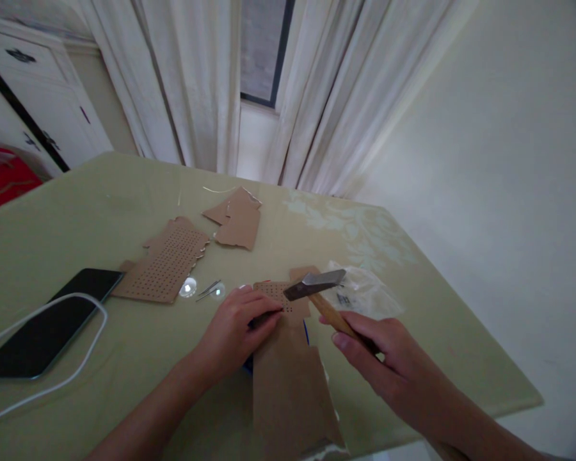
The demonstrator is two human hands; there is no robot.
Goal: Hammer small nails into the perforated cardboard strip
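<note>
In my right hand (384, 365) is a hammer (335, 315), gripped by its wooden handle. Its dark metal head hovers over a long piece of brown cardboard (288, 384), whose far part is punched with rows of small holes. My left hand (240, 326) rests on that cardboard's left side, thumb and fingertips pinched together close to the holes and just left of the hammer head. What the fingertips hold, if anything, is too small to make out. Something blue shows partly under the cardboard, mostly hidden.
Left lie a perforated cardboard piece (166, 266), a black phone (57, 323) and a white cable (93, 346). Thin metal pins (208, 290) lie between that piece and my left hand. Torn cardboard scraps (240, 221) sit farther back; a clear plastic bag (365, 291) lies behind my right hand.
</note>
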